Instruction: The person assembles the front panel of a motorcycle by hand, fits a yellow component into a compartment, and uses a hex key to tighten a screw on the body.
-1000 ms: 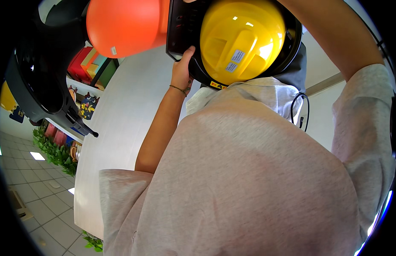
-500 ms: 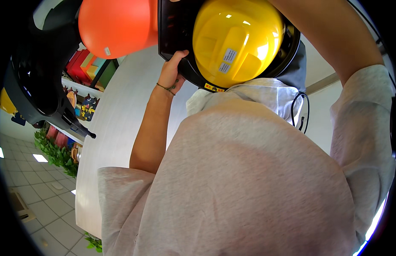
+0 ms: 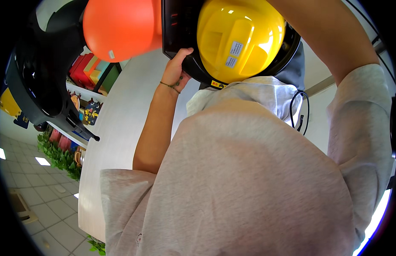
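Note:
A yellow hard hat (image 3: 245, 25) with two small white labels sits inside a black, glossy, round-ended holder (image 3: 178, 25) at the top centre. My left hand (image 3: 178, 68) grips the holder's near left edge, with the thumb on top and the other fingers curled beneath, partly hidden. A dark beaded bracelet circles that wrist. From the right, my right forearm (image 3: 309, 21) reaches up past the upper edge; the hand itself is outside the picture. Beside the holder on its left is a smooth, rounded orange object (image 3: 121, 27), cut off at the top.
A pale curved table (image 3: 116, 141) runs along the left. Large glossy black curved equipment (image 3: 46, 81) stands beyond it, near shelves holding colourful boxes (image 3: 93, 72). Green leaves (image 3: 57, 155) trail below the shelves. A black cable loop (image 3: 306, 111) hangs right of my shirt.
The table, shelves and orange object sit slightly farther right in the picture. My left hand keeps its hold on the black holder. A fingertip at the top edge has gone out of view.

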Action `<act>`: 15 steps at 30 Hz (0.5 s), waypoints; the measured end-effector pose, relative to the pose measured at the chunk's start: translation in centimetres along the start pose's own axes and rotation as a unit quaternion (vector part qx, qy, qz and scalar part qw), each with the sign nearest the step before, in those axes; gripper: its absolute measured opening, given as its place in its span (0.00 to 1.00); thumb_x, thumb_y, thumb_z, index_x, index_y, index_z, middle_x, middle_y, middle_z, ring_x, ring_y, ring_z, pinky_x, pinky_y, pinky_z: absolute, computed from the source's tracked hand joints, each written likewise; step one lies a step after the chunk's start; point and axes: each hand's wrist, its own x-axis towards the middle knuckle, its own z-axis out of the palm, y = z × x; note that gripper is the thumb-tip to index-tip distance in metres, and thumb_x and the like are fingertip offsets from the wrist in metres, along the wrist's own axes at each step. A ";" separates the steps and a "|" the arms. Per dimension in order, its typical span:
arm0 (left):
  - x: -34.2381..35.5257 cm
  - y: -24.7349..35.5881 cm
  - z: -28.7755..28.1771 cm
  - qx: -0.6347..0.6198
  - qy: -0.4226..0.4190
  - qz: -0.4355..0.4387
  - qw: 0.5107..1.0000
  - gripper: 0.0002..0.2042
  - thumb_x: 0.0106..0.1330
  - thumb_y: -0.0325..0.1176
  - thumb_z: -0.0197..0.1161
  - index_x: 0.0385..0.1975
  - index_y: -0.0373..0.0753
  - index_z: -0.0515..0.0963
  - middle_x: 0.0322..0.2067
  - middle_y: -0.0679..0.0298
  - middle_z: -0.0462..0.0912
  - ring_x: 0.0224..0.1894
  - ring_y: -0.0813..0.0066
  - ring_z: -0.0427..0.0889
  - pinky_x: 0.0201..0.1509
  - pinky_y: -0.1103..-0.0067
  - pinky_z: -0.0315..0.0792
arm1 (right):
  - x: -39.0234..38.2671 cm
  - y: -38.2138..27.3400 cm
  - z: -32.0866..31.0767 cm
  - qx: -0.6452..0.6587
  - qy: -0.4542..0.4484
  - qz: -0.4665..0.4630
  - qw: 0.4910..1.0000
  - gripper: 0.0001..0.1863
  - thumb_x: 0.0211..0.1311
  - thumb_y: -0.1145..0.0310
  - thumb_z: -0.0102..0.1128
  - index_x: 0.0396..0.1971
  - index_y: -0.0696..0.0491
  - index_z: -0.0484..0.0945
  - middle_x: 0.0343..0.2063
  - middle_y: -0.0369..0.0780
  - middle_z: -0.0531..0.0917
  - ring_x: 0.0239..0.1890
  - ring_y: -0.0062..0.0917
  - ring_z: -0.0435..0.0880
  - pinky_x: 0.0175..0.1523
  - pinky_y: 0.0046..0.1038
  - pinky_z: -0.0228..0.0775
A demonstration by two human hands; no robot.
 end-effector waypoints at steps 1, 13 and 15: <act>-0.1 0.0 0.2 -0.011 0.000 0.005 1.000 0.13 0.57 0.37 0.64 0.36 0.35 0.76 0.30 0.61 0.83 0.32 0.71 0.83 0.40 0.76 0.78 | 0.1 0.1 0.0 0.002 0.001 0.001 1.000 0.26 0.44 0.52 0.63 0.38 0.57 0.82 0.36 0.49 0.83 0.40 0.40 0.81 0.46 0.35 0.72; 0.8 0.1 0.0 -0.020 -0.031 -0.010 0.999 0.10 0.58 0.38 0.65 0.32 0.39 0.77 0.27 0.65 0.82 0.30 0.74 0.82 0.39 0.76 0.77 | 0.7 0.2 0.0 0.013 0.004 0.011 1.000 0.28 0.44 0.50 0.63 0.39 0.58 0.81 0.37 0.50 0.82 0.41 0.40 0.81 0.47 0.36 0.72; 0.8 0.0 -0.2 -0.008 -0.026 -0.012 1.000 0.10 0.58 0.39 0.65 0.32 0.40 0.76 0.26 0.66 0.82 0.29 0.75 0.82 0.39 0.77 0.76 | 0.7 0.2 0.0 0.015 0.006 0.013 1.000 0.28 0.44 0.49 0.63 0.39 0.58 0.81 0.38 0.50 0.82 0.41 0.40 0.81 0.48 0.36 0.72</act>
